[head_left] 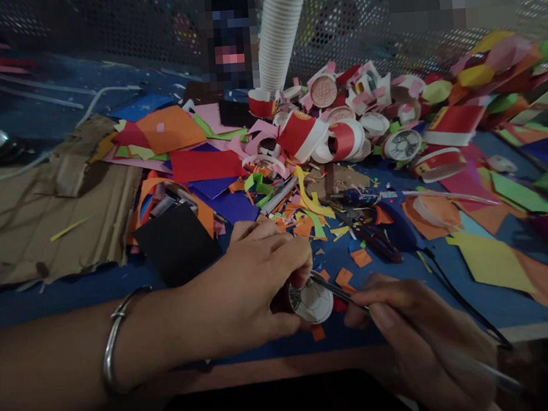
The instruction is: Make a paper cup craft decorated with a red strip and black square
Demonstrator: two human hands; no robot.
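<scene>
My left hand (255, 282) is closed around a small paper cup (312, 302) lying on its side, its white round bottom turned toward me. A silver bangle (118, 332) circles that wrist. My right hand (419, 339) pinches a thin metal tool (336, 287) like a pen, and its tip rests against the cup's bottom rim. Both hands work just above the near edge of the blue table (74, 294).
Coloured paper scraps (196, 161) litter the table. Cut red-and-white cups (344, 135) pile up behind, under a tall stack of white cups (280, 30). Red-handled scissors (370, 233) lie right of my hands. Torn cardboard (35, 222) lies left, a black card (176, 243) beside it.
</scene>
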